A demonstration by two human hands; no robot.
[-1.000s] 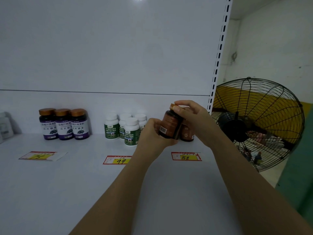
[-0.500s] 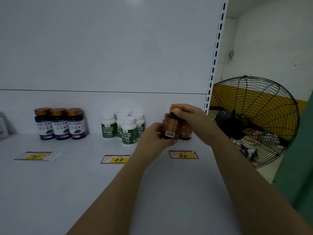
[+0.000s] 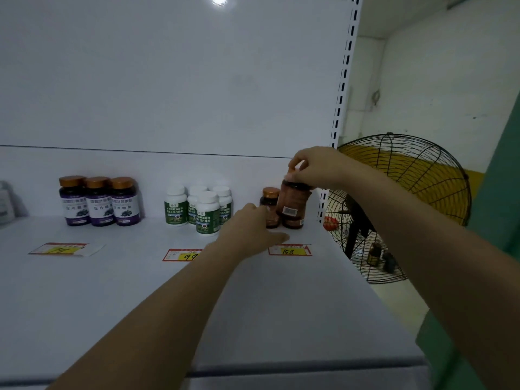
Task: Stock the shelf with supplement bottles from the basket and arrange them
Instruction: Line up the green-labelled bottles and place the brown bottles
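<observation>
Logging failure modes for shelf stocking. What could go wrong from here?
1. The right hand pinches the held brown bottle by its cap only, apparently raised off the shelf. It might slip and hit the standing brown bottle under it.
2. The left hand lies close beside the orange-capped bottle, with the front white bottle near its wrist. A careless move could topple either.

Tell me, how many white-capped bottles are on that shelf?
4 white-capped bottles: left rear, middle rear, right rear, and one in front. Others could hide behind them.
</observation>
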